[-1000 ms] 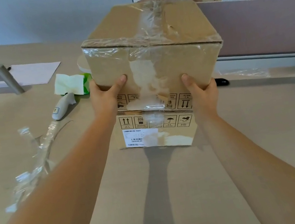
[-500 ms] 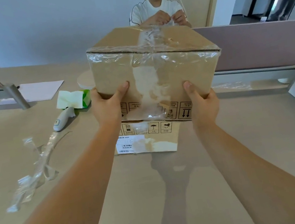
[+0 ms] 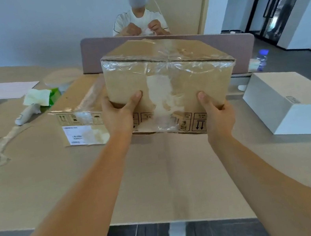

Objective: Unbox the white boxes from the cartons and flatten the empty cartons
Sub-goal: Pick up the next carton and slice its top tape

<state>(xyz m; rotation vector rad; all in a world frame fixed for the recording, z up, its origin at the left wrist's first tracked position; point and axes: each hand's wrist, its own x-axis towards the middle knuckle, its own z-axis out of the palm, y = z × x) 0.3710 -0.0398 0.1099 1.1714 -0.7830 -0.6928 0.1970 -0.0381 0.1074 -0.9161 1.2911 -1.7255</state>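
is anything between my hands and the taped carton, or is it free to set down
Nothing is between them: the left hand and right hand already grip the taped carton. The bare table below looks free.

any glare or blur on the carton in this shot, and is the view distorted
Head view: the clear tape along the carton top edge glints with light; printed symbols near the hands, left and right, are soft; the white box and desk edges bow from wide-angle distortion.

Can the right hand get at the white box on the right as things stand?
Probably not yet: the right hand and left hand both grip the taped carton. Nothing blocks the white box.
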